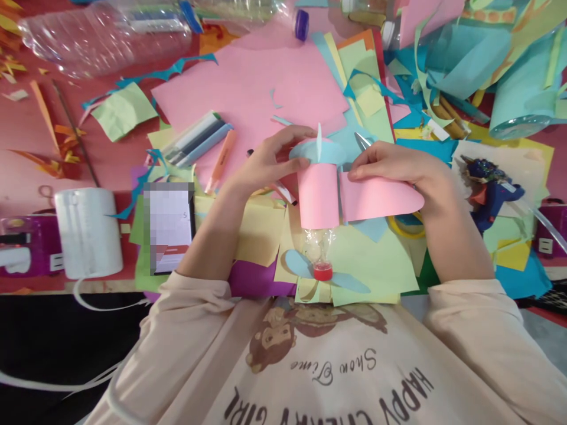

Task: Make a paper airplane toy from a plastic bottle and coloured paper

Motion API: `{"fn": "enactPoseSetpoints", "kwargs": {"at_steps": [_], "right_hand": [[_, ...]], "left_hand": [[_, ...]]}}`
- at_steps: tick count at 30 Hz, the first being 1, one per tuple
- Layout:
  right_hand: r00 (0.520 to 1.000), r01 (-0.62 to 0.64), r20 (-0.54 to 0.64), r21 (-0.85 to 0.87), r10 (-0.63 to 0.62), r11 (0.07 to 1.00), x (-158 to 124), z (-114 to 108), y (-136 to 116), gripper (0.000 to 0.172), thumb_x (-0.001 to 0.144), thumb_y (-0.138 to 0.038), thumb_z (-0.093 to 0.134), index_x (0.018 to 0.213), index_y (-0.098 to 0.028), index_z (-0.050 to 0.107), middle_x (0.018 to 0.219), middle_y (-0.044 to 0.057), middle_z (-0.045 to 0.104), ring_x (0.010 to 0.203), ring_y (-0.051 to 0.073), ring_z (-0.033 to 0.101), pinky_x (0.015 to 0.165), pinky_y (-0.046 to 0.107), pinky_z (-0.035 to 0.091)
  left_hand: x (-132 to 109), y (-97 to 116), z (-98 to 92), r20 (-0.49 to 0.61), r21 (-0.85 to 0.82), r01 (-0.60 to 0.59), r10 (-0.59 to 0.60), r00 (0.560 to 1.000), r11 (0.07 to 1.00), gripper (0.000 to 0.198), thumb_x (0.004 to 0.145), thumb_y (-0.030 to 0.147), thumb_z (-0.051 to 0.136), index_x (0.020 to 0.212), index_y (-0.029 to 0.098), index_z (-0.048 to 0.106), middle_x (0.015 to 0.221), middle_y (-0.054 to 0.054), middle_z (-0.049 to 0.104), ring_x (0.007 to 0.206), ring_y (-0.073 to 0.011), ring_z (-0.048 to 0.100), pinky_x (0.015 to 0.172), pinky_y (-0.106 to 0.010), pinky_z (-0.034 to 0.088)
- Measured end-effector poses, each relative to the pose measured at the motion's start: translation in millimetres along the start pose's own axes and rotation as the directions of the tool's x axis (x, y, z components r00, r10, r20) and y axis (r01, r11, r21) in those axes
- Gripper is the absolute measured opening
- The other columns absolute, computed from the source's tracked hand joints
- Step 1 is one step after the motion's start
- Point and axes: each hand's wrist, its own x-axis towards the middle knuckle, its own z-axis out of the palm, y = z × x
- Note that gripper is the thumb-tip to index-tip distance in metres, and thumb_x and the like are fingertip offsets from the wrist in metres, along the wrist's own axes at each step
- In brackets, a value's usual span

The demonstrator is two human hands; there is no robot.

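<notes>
A small bottle wrapped in pink paper (318, 198) lies with its red cap (323, 271) toward my body. Light blue paper fins (318, 150) stick out at its far end, and a blue propeller shape (299, 264) sits at the cap. My left hand (277, 159) grips the bottle's far end by the fins, thumb on the near side. Right beside the bottle, my right hand (381, 162) pinches a pink paper piece with a rounded end (383, 198). A silver pointed tool (362, 141), partly hidden, shows at the right fingers.
A phone (170, 230) and a white box (88, 233) with a cable are at the left. Markers (199, 139) lie beyond my left forearm. A blue glue gun (498, 200) is at the right. Plastic bottles (106, 38) line the far side; coloured paper (261, 88) spreads around.
</notes>
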Motion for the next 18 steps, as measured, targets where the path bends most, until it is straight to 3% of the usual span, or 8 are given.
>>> {"fn": "enactPoseSetpoints", "kwargs": {"at_steps": [9,18], "right_hand": [[0.998,-0.045,-0.042,0.060,0.047,0.997,3.2,0.1,2.6,0.015,0.069,-0.032,0.080,0.062,-0.021,0.072,0.058,-0.001,0.060,0.063,0.016,0.056,0.058,0.031,0.042],[0.999,0.024,-0.025,0.044,-0.023,0.999,2.1,1.6,-1.6,0.017,0.070,-0.036,0.077,0.061,-0.023,0.071,0.055,-0.001,0.060,0.061,0.015,0.054,0.052,0.028,0.042]], "left_hand": [[-0.1,0.4,-2.0,0.017,-0.006,0.036,-0.035,0.999,0.999,0.050,0.079,0.052,0.069,0.123,0.028,0.060,0.127,-0.007,0.062,0.122,-0.0269,0.057,0.102,-0.043,0.049],[-0.1,-1.0,-2.1,0.014,-0.041,0.038,-0.037,0.999,0.998,0.048,0.078,0.050,0.070,0.120,0.029,0.062,0.125,-0.005,0.063,0.120,-0.0264,0.057,0.101,-0.042,0.049]]}}
